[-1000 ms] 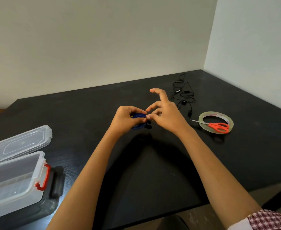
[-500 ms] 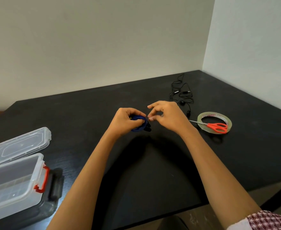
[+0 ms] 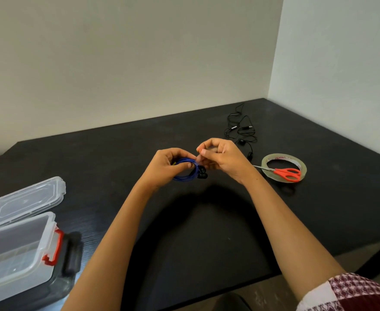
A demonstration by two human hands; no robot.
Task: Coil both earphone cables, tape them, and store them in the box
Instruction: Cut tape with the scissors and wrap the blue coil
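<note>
My left hand (image 3: 167,166) grips a coiled blue earphone cable (image 3: 185,173) above the middle of the black table (image 3: 207,221); its black earbuds (image 3: 202,172) hang at the coil's right side. My right hand (image 3: 221,157) has curled fingers that pinch at the coil's right edge, where a small clear strip shows. A second, black earphone cable (image 3: 240,129) lies loose and uncoiled behind my right hand. The clear plastic box (image 3: 16,250) with a red latch stands open at the near left.
A roll of clear tape (image 3: 284,167) lies to the right with orange-handled scissors (image 3: 285,173) resting across it. The box's clear lid (image 3: 25,200) lies behind the box. Walls meet at the table's far right corner.
My right hand's fingers, spread a second ago, have curled in and now pinch at the coil. My left hand keeps hold of the blue coil in about the same spot.
</note>
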